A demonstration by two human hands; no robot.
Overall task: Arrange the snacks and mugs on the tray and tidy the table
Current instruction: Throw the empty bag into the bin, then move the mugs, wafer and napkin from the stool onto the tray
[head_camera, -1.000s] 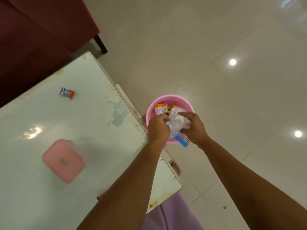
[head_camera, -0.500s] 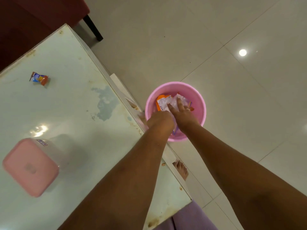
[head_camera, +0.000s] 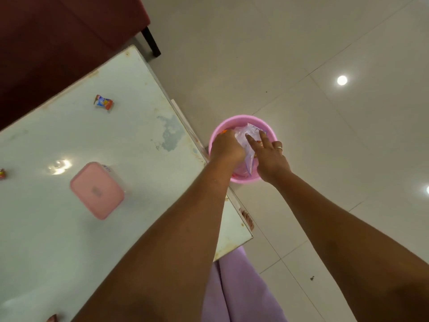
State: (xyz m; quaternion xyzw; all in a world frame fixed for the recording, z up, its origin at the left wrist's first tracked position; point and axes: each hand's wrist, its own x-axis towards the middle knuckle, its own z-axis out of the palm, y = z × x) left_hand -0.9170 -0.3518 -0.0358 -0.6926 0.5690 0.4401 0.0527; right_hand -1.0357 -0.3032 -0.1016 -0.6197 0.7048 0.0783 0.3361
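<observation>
A pink round bin (head_camera: pixel 269 131) stands on the floor just off the table's right edge. Both my hands are down inside it. My left hand (head_camera: pixel 226 147) is closed, pressing on a clear plastic zip bag (head_camera: pixel 243 138) with a blue edge. My right hand (head_camera: pixel 270 154) lies flat on the same bag with its fingers spread; a ring shows on one finger. Orange wrappers peek out under the bag. On the white table (head_camera: pixel 69 228) lie a small blue and orange snack packet (head_camera: pixel 103 102) and a pink lidded box (head_camera: pixel 97 190).
A dark red chair (head_camera: pixel 58 31) with a black leg stands behind the table's far corner. Another small wrapper (head_camera: pixel 2 173) shows at the left edge. My lilac trousers (head_camera: pixel 236 287) and bare toes are below the table's near corner. Glossy tiled floor lies all around the bin.
The bag went from held above the bin's rim to pushed down inside it. My right hand flattened and spread on it. The head camera shifted a little.
</observation>
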